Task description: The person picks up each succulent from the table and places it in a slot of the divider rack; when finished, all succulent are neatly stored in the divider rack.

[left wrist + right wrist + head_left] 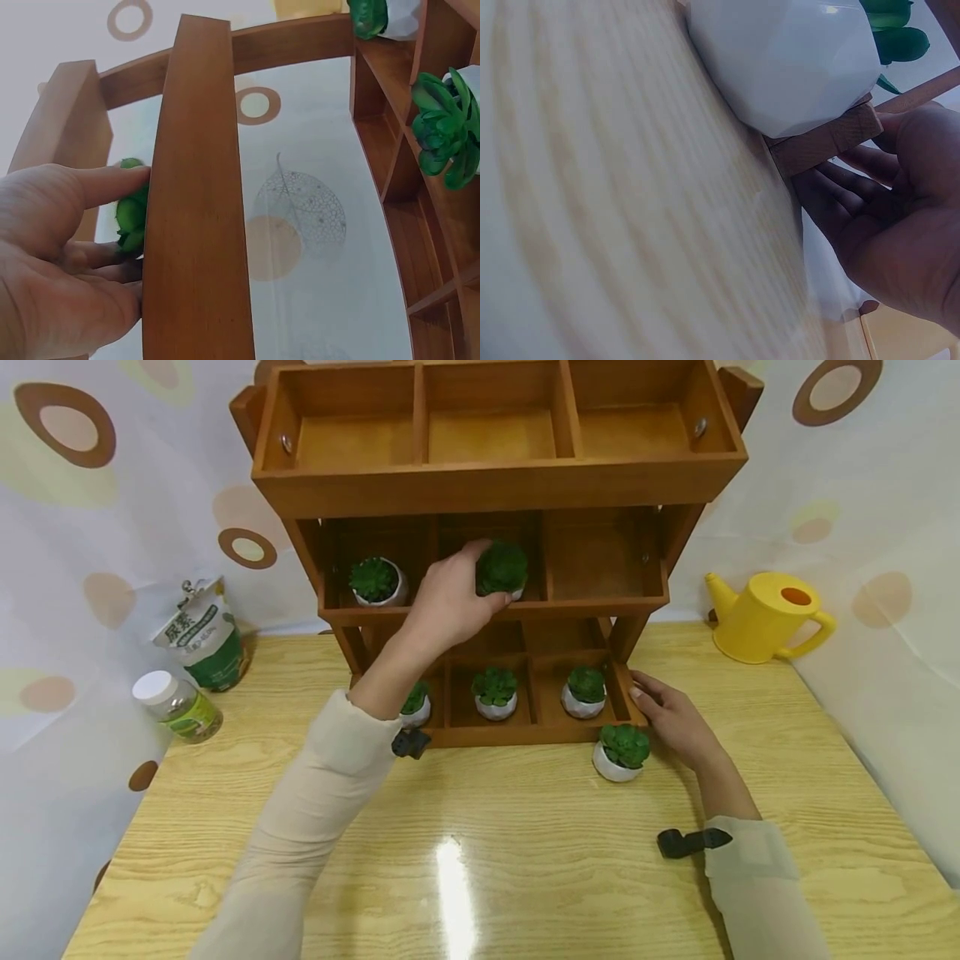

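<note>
My left hand (452,597) grips a potted succulent (503,568) at the middle compartment of the wooden shelf's (498,492) middle tier. In the left wrist view, the shelf's front board partly hides this green plant (131,214). My right hand (675,720) holds the lower right end of the shelf, its thumb over the side board and its fingers along the outer face, as the right wrist view shows the wooden corner (829,141). Beside that hand, another succulent in a white pot (618,762) stands on the table in front of the shelf.
One potted succulent (377,582) sits in the middle tier's left compartment. The bottom tier holds three more, including a central one (495,693). A yellow watering can (765,618) stands at right; a lidded jar (180,706) and a green-white pouch (206,643) stand at left.
</note>
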`<state>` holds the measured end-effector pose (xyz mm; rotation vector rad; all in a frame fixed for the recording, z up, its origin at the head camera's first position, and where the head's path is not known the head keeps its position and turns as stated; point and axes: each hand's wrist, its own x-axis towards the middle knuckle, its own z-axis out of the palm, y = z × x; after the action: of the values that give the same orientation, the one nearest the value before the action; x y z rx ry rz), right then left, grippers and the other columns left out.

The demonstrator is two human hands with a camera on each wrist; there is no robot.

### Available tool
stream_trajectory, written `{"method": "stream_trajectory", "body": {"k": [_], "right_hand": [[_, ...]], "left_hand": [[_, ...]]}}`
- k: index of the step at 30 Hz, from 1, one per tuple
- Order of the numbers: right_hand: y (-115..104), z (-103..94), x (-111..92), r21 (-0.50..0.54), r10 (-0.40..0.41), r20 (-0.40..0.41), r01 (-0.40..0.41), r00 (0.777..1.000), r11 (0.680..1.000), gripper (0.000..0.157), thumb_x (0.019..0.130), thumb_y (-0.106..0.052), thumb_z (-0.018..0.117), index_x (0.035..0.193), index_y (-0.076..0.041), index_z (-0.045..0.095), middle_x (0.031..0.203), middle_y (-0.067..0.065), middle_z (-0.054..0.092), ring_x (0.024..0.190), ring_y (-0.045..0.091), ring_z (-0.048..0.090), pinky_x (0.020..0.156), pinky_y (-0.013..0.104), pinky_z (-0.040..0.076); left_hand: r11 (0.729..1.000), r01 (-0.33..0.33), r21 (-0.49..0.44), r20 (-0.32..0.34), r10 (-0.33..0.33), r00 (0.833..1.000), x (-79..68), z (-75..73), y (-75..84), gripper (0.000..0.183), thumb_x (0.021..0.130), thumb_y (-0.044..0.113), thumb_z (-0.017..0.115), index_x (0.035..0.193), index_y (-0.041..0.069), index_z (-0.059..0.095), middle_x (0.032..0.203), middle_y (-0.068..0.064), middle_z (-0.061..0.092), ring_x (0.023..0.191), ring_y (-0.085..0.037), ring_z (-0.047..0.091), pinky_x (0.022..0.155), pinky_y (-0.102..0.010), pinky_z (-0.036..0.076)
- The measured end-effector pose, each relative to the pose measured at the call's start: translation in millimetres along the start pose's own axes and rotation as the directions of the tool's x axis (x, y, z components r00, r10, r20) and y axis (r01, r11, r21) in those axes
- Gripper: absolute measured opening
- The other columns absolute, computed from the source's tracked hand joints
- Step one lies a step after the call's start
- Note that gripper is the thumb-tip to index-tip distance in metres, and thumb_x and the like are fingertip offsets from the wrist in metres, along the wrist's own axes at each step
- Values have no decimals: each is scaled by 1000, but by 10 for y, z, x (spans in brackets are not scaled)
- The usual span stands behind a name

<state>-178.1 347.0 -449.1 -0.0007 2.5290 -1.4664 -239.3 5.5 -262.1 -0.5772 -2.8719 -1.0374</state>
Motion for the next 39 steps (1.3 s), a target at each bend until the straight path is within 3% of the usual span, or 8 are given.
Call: {"method": "stream_trajectory", "body": {"k": [10, 18, 23, 26, 28, 30, 34, 39], "right_hand": [[-31, 5, -21, 7, 2, 1, -2, 1000, 1000, 64, 110, -44, 35, 164, -13, 17, 165, 19, 31, 150, 39, 35, 121, 56, 28], [-27, 4, -17, -8, 7, -2, -7, 1000, 1000, 66, 110, -45, 35, 164, -13, 17, 165, 19, 29, 151, 40, 32, 121, 57, 27], [-44, 5, -24, -5, 6, -1, -6, 1000, 1000, 65, 110, -45, 35, 164, -13, 17, 165, 19, 29, 150, 40, 33, 121, 56, 27], [-57, 5, -33, -2, 7, 1, -7, 1000, 1000, 65, 110, -45, 35, 164, -13, 17, 165, 19, 29, 149, 40, 35, 120, 56, 29], [-59, 4, -34, 1, 8, 3, -8, 1000, 1000, 66, 110, -45, 35, 164, -13, 17, 165, 19, 30, 149, 39, 36, 120, 55, 30], [-60, 4, -34, 2, 7, 4, -7, 1000, 1000, 66, 110, -46, 35, 164, -13, 17, 165, 19, 30, 149, 38, 37, 120, 55, 30], [-58, 8, -34, 4, 3, 2, -3, 1000, 1000, 67, 110, -46, 35, 164, -11, 17, 164, 19, 31, 148, 38, 37, 120, 54, 30], [-59, 6, -42, -3, 5, -2, -5, 1000, 1000, 68, 109, -46, 35, 164, -10, 17, 164, 20, 31, 150, 39, 34, 121, 56, 28]], "left_hand": [[999, -38, 9, -76, 38, 996, -132, -15, -7, 71, 93, 35, 74, 155, 17, 42, 153, -4, 52, 139, -26, 52, 114, -44, 44], [984, -175, -33, -174, 166, 971, -452, -31, -11, 70, 92, 34, 75, 153, 18, 46, 154, -1, 52, 139, -21, 53, 115, -39, 43], [970, -224, -95, -147, 209, 967, -630, 24, -14, 72, 91, 37, 77, 154, 21, 45, 155, 0, 51, 127, -22, 61, 114, -39, 44], [955, -263, -135, -135, 245, 960, -709, 131, -38, 74, 90, 38, 77, 155, 23, 44, 153, -2, 53, 101, -22, 68, 108, -39, 49], [949, -270, -163, -106, 255, 961, -764, 216, -47, 76, 90, 40, 77, 156, 27, 42, 153, -1, 53, 96, -20, 68, 105, -39, 50], [946, -258, -194, -66, 250, 966, -809, 301, -56, 77, 90, 42, 77, 156, 29, 41, 153, 1, 53, 100, -19, 68, 104, -40, 51], [944, -197, -266, 17, 209, 978, -877, 446, -99, 77, 89, 46, 76, 156, 34, 41, 156, 7, 48, 132, -22, 60, 110, -41, 48], [932, -109, -345, 88, 148, 985, -941, 600, -202, 73, 89, 47, 76, 153, 39, 43, 156, 14, 47, 133, -28, 59, 109, -43, 49]]}}
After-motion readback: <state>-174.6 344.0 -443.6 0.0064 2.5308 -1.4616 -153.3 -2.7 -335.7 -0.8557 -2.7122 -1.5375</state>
